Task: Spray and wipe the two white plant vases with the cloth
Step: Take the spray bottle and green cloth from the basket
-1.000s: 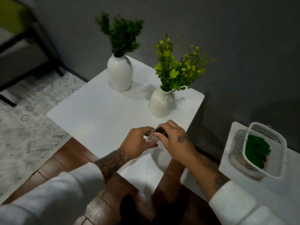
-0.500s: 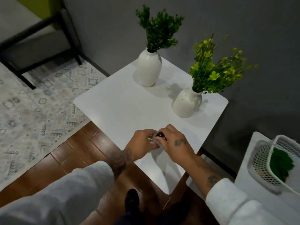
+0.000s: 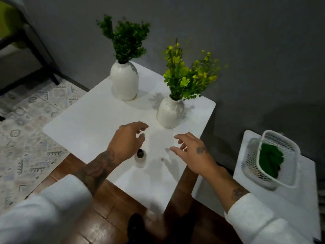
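We log the left hand (image 3: 128, 140) and right hand (image 3: 193, 152) released, fingers loosely spread, palms down over the table (image 3: 79, 124). A dark-capped bottle (image 3: 140, 156) stands between them near the front edge. The tall vase (image 3: 124, 81) and short vase (image 3: 169, 112) stand along the far edge. The green cloth (image 3: 270, 160) lies in the basket (image 3: 288, 173).

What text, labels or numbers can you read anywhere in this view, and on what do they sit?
No readable text anywhere in this view.
Small dark-capped bottle: no label legible, too small and blurred.
Far vase and near vase: no writing shows.
White basket: no writing shows.
Right hand: a dark mark on its back, too blurred to read.
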Action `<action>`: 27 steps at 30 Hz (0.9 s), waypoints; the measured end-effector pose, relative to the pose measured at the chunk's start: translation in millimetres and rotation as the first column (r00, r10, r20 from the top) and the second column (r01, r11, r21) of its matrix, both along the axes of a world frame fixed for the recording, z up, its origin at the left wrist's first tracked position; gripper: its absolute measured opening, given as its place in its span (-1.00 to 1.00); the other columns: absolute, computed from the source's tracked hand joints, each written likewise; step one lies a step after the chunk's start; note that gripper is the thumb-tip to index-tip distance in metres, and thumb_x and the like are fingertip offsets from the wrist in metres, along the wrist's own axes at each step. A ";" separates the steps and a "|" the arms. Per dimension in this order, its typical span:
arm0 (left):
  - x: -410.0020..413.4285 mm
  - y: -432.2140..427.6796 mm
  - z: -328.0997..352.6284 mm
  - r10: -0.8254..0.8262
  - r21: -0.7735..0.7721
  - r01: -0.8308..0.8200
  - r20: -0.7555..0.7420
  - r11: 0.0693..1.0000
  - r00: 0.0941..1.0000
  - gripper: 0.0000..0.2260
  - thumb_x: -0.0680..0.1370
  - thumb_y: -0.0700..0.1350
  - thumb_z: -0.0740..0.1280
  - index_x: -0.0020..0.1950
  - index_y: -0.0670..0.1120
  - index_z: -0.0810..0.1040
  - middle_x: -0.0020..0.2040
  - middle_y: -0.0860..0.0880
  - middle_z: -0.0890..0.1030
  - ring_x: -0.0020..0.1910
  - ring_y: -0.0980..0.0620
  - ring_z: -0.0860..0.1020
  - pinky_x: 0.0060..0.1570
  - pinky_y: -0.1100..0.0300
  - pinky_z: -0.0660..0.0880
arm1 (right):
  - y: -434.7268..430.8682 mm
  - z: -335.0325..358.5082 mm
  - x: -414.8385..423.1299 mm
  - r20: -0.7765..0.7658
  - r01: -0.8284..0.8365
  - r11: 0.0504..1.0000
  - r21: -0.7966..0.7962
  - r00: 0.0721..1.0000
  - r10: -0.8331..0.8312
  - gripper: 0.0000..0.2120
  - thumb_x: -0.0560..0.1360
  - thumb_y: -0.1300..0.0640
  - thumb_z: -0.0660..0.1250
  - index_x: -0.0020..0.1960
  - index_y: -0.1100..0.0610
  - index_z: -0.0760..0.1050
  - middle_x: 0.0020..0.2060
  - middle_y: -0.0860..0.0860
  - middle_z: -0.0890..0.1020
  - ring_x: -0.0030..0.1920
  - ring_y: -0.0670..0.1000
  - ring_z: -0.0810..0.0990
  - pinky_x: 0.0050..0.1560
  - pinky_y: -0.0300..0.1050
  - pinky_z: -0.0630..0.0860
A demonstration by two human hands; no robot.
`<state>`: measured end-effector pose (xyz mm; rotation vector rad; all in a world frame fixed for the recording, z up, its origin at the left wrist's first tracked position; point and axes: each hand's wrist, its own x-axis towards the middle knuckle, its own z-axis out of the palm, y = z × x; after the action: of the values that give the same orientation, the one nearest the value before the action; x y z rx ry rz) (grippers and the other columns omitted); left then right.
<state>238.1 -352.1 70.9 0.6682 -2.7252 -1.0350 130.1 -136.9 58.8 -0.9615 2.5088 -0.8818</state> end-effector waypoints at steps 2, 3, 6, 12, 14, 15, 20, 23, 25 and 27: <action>-25.2 24.8 14.2 -0.034 -0.001 0.034 -0.068 0.999 0.997 -0.76 0.50 -0.10 0.37 0.16 0.08 0.58 0.03 0.15 0.65 -0.04 0.18 0.60 0.07 0.19 0.53 | 32.9 4.6 -20.4 -0.017 0.102 0.994 -0.033 0.995 -0.103 -0.65 0.48 -0.07 0.41 0.23 -0.01 0.53 -0.03 -0.10 0.51 -0.14 -0.16 0.55 -0.08 -0.29 0.49; -35.8 38.7 19.3 -0.065 -0.004 0.065 -0.096 0.998 0.993 -0.77 0.49 -0.08 0.38 0.15 0.08 0.59 0.00 0.17 0.65 -0.05 0.20 0.59 0.05 0.23 0.53 | 49.5 6.2 -29.7 -0.021 0.149 0.988 -0.041 0.988 -0.150 -0.66 0.49 -0.06 0.41 0.22 0.01 0.54 -0.05 -0.08 0.52 -0.15 -0.14 0.55 -0.08 -0.27 0.49; -71.4 91.1 26.2 -0.199 0.030 0.204 -0.119 0.979 0.973 -0.78 0.48 -0.08 0.40 0.12 0.05 0.61 -0.03 0.16 0.66 -0.06 0.22 0.60 0.02 0.27 0.53 | 111.5 11.1 -56.9 -0.018 0.314 0.949 -0.034 0.949 -0.315 -0.68 0.50 -0.07 0.39 0.21 0.02 0.55 -0.04 -0.05 0.56 -0.13 -0.12 0.56 -0.06 -0.24 0.52; -140.4 192.8 3.4 -0.383 0.142 0.384 -0.036 0.912 0.923 -0.77 0.49 -0.13 0.40 0.14 -0.02 0.63 -0.02 0.05 0.68 -0.10 0.18 0.62 -0.02 0.45 0.48 | 232.3 1.3 -106.4 0.000 0.589 0.805 0.064 0.807 -0.590 -0.73 0.52 -0.02 0.36 0.17 0.05 0.55 0.02 0.01 0.61 0.00 0.01 0.57 0.07 -0.11 0.49; -161.3 225.9 -11.0 -0.415 0.175 0.406 0.012 0.897 0.910 -0.76 0.49 -0.14 0.40 0.15 -0.03 0.62 -0.02 0.05 0.68 -0.14 0.22 0.58 -0.13 0.64 0.35 | 265.6 -8.8 -124.4 0.012 0.624 0.773 0.112 0.777 -0.629 -0.74 0.52 0.03 0.36 0.17 0.08 0.55 0.05 0.05 0.61 0.04 0.05 0.57 0.10 -0.14 0.46; -172.2 243.5 -18.4 -0.427 0.193 0.414 0.027 0.890 0.904 -0.77 0.49 -0.14 0.40 0.15 -0.04 0.62 -0.02 0.04 0.68 -0.15 0.23 0.56 -0.15 0.66 0.33 | 280.8 -15.4 -134.4 0.010 0.636 0.757 0.147 0.765 -0.644 -0.74 0.51 0.04 0.37 0.18 0.10 0.55 0.07 0.07 0.61 0.06 0.07 0.57 0.14 -0.10 0.48; -208.5 308.4 -50.8 -0.476 0.289 0.429 0.114 0.856 0.872 -0.78 0.51 -0.10 0.36 0.15 -0.02 0.62 -0.04 0.07 0.67 -0.05 0.13 0.60 0.00 0.36 0.48 | 313.0 -51.7 -167.0 -0.009 0.535 0.769 0.349 0.823 -0.568 -0.72 0.49 0.10 0.37 0.18 0.15 0.53 0.15 0.13 0.56 0.12 0.13 0.53 0.16 -0.09 0.47; -224.3 334.6 -67.5 -0.469 0.348 0.390 0.179 0.852 0.865 -0.65 0.46 -0.04 0.44 0.23 -0.05 0.55 -0.12 0.14 0.63 -0.11 0.17 0.57 -0.07 0.36 0.45 | 314.0 -71.5 -181.6 0.005 0.420 0.796 0.436 0.884 -0.468 -0.68 0.47 0.10 0.36 0.21 0.14 0.51 0.17 0.13 0.52 0.14 0.14 0.50 0.14 -0.08 0.45; -233.0 345.3 -77.1 -0.468 0.357 0.379 0.208 0.854 0.859 -0.56 0.44 -0.04 0.46 0.30 -0.04 0.49 -0.08 0.10 0.62 -0.13 0.12 0.58 -0.07 0.30 0.50 | 311.1 -82.7 -190.9 0.019 0.335 0.810 0.480 0.920 -0.392 -0.66 0.46 0.09 0.35 0.22 0.12 0.48 0.18 0.12 0.48 0.17 0.14 0.47 0.16 -0.07 0.42; -239.9 349.0 -83.5 -0.465 0.381 0.366 0.209 0.849 0.860 -0.52 0.45 -0.09 0.46 0.35 -0.04 0.45 -0.02 -0.01 0.64 -0.12 0.01 0.63 -0.05 0.09 0.60 | 307.8 -93.4 -198.5 0.031 0.267 0.809 0.524 0.943 -0.331 -0.65 0.46 0.05 0.35 0.22 0.10 0.45 0.21 0.12 0.45 0.22 0.15 0.45 0.21 -0.02 0.41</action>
<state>-1.7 -3.1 -12.7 0.2723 -3.0734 -1.6414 -68.4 170.9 -34.7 -0.3296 2.6167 -0.2838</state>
